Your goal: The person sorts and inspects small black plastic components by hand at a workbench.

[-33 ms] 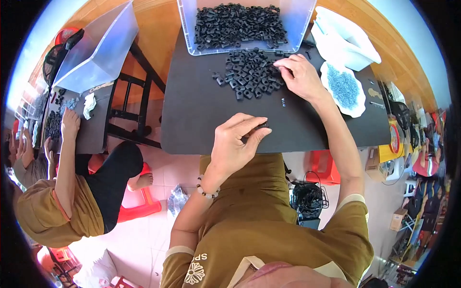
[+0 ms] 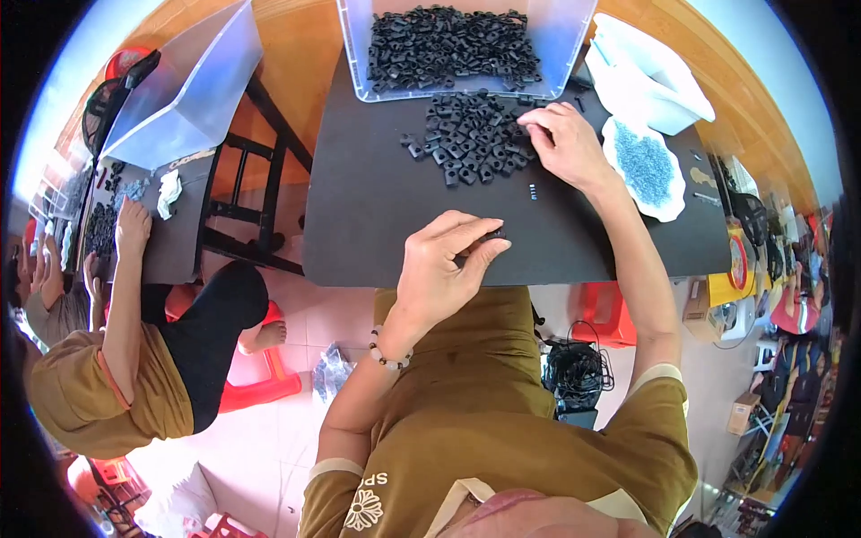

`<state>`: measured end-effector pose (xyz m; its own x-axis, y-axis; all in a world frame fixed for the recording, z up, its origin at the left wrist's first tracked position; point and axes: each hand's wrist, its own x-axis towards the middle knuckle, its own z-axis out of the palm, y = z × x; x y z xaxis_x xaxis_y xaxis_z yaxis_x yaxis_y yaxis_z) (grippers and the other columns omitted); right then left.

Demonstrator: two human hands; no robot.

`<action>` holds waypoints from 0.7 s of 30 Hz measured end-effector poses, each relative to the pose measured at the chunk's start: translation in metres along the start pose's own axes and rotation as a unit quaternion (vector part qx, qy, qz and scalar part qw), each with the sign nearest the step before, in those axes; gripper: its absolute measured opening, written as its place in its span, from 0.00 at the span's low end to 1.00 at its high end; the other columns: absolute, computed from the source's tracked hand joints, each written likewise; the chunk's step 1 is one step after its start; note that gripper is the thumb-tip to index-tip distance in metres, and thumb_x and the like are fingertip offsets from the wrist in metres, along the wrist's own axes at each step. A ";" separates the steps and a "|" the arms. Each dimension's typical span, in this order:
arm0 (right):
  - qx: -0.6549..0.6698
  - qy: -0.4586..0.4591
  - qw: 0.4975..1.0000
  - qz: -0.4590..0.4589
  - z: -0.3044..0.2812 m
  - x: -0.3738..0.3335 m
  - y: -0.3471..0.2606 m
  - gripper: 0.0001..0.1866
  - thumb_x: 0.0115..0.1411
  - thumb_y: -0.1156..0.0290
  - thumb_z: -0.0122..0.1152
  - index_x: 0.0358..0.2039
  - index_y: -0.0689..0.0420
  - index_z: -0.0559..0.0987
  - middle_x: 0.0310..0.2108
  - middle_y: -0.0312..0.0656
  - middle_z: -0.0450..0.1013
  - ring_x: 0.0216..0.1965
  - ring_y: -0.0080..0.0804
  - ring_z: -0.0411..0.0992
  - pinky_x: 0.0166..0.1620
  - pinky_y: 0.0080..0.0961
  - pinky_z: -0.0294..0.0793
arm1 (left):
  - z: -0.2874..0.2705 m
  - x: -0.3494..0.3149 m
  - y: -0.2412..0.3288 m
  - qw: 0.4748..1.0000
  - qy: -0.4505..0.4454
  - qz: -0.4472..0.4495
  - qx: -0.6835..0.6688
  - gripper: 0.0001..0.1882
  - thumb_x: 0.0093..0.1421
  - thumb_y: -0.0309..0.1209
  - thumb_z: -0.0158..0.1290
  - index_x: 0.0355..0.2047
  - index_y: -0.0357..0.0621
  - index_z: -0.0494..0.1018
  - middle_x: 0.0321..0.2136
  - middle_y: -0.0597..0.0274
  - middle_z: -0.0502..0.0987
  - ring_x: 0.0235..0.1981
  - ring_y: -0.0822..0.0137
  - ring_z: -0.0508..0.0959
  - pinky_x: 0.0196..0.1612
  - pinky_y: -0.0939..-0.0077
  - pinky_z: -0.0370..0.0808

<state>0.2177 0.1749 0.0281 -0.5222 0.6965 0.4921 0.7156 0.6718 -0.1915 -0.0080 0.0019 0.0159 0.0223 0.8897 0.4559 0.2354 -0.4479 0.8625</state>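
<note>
Near the table's front edge, my left hand [image 2: 444, 262] pinches a small black plastic part [image 2: 493, 234] between thumb and fingertips. My right hand [image 2: 574, 151] reaches to the right edge of a loose pile of black plastic parts [image 2: 473, 134], its fingers curled and the thumb drawn toward them. Whatever lies between those fingertips is hidden against the dark parts. A few tiny silvery pieces, perhaps springs [image 2: 533, 192], lie on the table below my right hand. Just right of that hand, a white scalloped dish [image 2: 668, 208] holds a heap of tiny blue-grey pieces [image 2: 644, 169].
Behind the pile, a clear plastic bin [image 2: 357, 76] holds many black parts. A white tub [image 2: 686, 108] stands at the back right of the dark table [image 2: 359, 224]. At left, a co-worker's hand [image 2: 133, 224] works at another table beside a translucent bin [image 2: 184, 117].
The whole view has shifted very slightly. Both hands keep the same pose and place, with the black part still in my left hand.
</note>
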 end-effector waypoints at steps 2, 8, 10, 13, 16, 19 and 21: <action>0.020 -0.005 0.999 0.035 -0.005 0.000 -0.001 0.07 0.61 0.74 0.58 0.38 0.55 0.83 0.37 0.48 0.79 0.42 0.53 0.75 0.48 0.44 0.75 | -0.001 -0.001 -0.001 1.000 -0.003 0.007 0.001 0.12 0.57 0.23 0.67 0.42 0.37 0.84 0.34 0.56 0.83 0.27 0.73 0.81 0.31 0.81 0.77; 0.096 -0.002 0.989 0.111 -0.016 -0.003 -0.011 0.06 0.62 0.74 0.61 0.38 0.59 0.82 0.35 0.48 0.80 0.36 0.44 0.78 0.41 0.35 0.77 | -0.002 -0.002 -0.004 1.000 0.008 0.012 -0.010 0.12 0.56 0.23 0.68 0.41 0.35 0.84 0.33 0.56 0.83 0.25 0.73 0.80 0.30 0.80 0.77; 0.102 0.001 0.989 0.103 -0.015 -0.004 -0.008 0.06 0.62 0.74 0.61 0.38 0.59 0.82 0.34 0.48 0.80 0.33 0.41 0.79 0.39 0.33 0.77 | -0.002 -0.003 -0.004 1.000 0.012 0.026 -0.007 0.11 0.57 0.24 0.67 0.40 0.35 0.83 0.32 0.55 0.82 0.24 0.70 0.79 0.29 0.78 0.76; 0.172 0.020 0.977 0.125 -0.015 -0.003 -0.012 0.06 0.64 0.75 0.60 0.40 0.59 0.82 0.34 0.46 0.80 0.31 0.33 0.79 0.37 0.28 0.76 | -0.003 -0.004 -0.006 0.999 0.023 0.038 0.006 0.11 0.57 0.25 0.68 0.40 0.36 0.84 0.32 0.55 0.82 0.24 0.68 0.79 0.29 0.77 0.76; 0.154 0.001 0.980 0.122 -0.019 -0.005 -0.013 0.07 0.65 0.76 0.60 0.41 0.59 0.83 0.34 0.43 0.81 0.33 0.27 0.79 0.37 0.23 0.75 | -0.003 -0.003 -0.004 0.998 0.038 0.053 0.017 0.11 0.57 0.26 0.67 0.39 0.36 0.83 0.31 0.54 0.82 0.24 0.65 0.80 0.28 0.76 0.76; 0.184 0.000 0.974 0.133 -0.015 -0.006 -0.014 0.06 0.65 0.73 0.63 0.40 0.61 0.83 0.32 0.40 0.81 0.32 0.22 0.77 0.39 0.21 0.75 | -0.002 -0.005 -0.004 0.997 0.048 0.052 0.010 0.10 0.58 0.27 0.67 0.39 0.36 0.83 0.31 0.54 0.82 0.24 0.64 0.80 0.28 0.75 0.76; 0.194 0.001 0.973 0.124 -0.013 -0.007 -0.009 0.07 0.65 0.72 0.64 0.40 0.61 0.82 0.32 0.38 0.80 0.31 0.21 0.76 0.39 0.22 0.75 | -0.002 -0.004 -0.005 0.997 0.045 0.064 0.019 0.10 0.58 0.27 0.67 0.39 0.36 0.83 0.32 0.54 0.82 0.24 0.62 0.80 0.28 0.74 0.76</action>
<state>0.2210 0.1602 0.0377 -0.3544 0.8489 0.3920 0.5897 0.5283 -0.6109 -0.0113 0.0003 0.0098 -0.0316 0.8133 0.5810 0.2736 -0.5520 0.7877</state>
